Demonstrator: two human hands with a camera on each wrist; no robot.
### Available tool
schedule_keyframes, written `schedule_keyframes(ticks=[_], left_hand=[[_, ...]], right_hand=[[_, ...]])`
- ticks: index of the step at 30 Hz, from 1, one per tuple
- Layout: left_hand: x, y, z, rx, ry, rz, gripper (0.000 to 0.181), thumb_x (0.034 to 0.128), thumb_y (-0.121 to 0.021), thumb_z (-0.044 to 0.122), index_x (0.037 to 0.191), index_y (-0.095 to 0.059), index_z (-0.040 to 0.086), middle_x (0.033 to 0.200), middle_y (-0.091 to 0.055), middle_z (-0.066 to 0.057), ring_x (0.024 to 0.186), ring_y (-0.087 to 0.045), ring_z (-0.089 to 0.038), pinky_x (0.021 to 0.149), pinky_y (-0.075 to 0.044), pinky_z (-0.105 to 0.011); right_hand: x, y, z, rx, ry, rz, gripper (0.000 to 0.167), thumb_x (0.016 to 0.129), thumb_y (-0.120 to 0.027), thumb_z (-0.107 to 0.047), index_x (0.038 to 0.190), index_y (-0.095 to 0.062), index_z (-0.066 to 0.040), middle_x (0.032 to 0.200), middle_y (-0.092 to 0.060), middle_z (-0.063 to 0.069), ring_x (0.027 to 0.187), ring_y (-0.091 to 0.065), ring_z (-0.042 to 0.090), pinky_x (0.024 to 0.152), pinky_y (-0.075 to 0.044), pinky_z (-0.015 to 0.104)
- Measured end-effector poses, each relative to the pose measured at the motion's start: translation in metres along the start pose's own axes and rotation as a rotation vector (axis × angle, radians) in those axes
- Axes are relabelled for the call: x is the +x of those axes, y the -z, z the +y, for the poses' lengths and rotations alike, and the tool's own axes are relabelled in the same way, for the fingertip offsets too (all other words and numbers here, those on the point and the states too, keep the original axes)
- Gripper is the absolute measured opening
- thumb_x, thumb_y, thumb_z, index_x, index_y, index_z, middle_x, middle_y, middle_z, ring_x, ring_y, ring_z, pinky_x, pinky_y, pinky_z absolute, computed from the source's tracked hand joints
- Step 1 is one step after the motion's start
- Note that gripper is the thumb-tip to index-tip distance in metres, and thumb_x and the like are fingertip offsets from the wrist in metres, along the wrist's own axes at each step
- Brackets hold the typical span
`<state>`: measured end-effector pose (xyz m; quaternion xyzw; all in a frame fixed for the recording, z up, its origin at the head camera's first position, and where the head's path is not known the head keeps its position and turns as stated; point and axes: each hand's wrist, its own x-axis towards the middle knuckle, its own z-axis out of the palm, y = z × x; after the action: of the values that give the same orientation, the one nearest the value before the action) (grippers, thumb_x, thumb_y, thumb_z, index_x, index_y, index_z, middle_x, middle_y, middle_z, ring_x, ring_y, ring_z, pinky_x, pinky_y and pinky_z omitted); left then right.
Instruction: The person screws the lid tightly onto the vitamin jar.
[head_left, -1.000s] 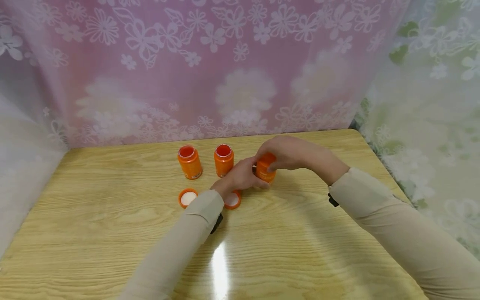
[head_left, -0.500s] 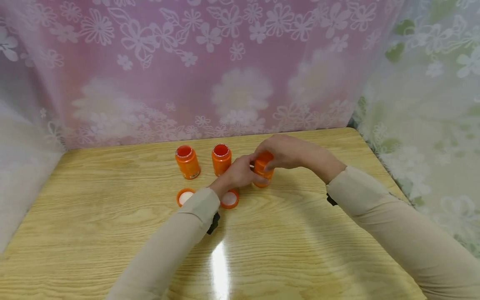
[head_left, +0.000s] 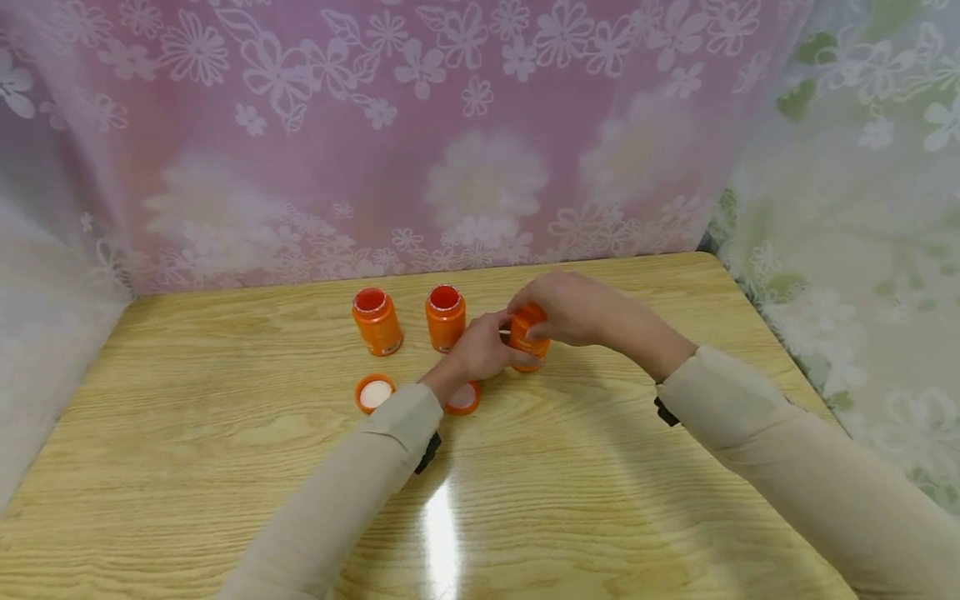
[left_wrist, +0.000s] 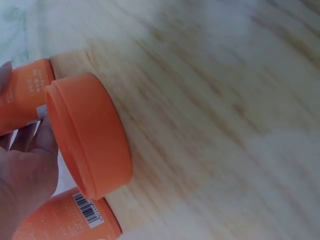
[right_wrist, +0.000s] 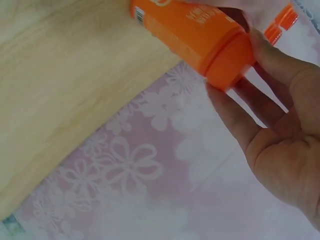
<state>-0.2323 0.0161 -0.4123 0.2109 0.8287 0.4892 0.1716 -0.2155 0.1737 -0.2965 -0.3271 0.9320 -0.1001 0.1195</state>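
Note:
An orange bottle [head_left: 531,343] stands on the table between both hands, its orange cap [right_wrist: 231,61] on top. My left hand [head_left: 483,346] grips the bottle's body from the left. From above, the fingers and thumb of my right hand [head_left: 566,308] hold the cap's rim. Two orange bottles without caps, a left one [head_left: 378,327] and a middle one [head_left: 446,321], stand to the left with open mouths. One loose cap [head_left: 375,393] lies inside up before the left bottle; a second loose cap [head_left: 463,398] is partly hidden by my left forearm.
The wooden table [head_left: 187,450] has a pink flowered curtain [head_left: 337,167] along its back edge. A pale green leafy curtain [head_left: 877,275] hangs at the right side. A bright light reflection shows on the table's front part.
Both hands stay at the same bottle, the left on its body and the right on its cap. The right hand's wrist and fingers shift slightly; the head view moves a little.

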Motion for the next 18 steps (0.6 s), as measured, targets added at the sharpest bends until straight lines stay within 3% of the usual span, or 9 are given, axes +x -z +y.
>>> schedule_keyframes(ticks=[5,12,18], left_hand=[[0.000,-0.002,0.000,0.009,0.001,0.017,0.054,0.0775,-0.082,0.024,0.123,-0.058,0.010,0.114,-0.064,0.001,0.106,-0.061,-0.014,0.085,-0.048,-0.022],[-0.002,-0.004,0.002,0.046,0.019,0.043,0.055,0.0771,-0.082,0.027,0.124,-0.057,0.011,0.113,-0.065,0.003,0.103,-0.060,-0.012,0.085,-0.048,-0.023],[-0.004,-0.004,0.002,0.073,0.029,0.057,0.058,0.0775,-0.081,0.029,0.127,-0.056,0.013,0.116,-0.064,0.003,0.105,-0.060,-0.013,0.085,-0.048,-0.024]], right_hand=[[-0.004,-0.010,0.000,0.037,-0.029,0.088,0.034,0.085,-0.074,-0.014,0.118,-0.068,-0.009,0.113,-0.066,0.005,0.100,-0.060,0.024,0.087,-0.048,0.041],[-0.007,-0.021,-0.008,0.103,-0.144,0.193,0.032,0.085,-0.074,-0.013,0.116,-0.069,-0.010,0.111,-0.067,0.004,0.095,-0.061,0.024,0.081,-0.049,0.042],[-0.008,-0.030,-0.013,0.080,-0.171,0.263,0.032,0.086,-0.073,-0.012,0.117,-0.068,-0.008,0.113,-0.067,0.008,0.098,-0.062,0.028,0.085,-0.049,0.046]])
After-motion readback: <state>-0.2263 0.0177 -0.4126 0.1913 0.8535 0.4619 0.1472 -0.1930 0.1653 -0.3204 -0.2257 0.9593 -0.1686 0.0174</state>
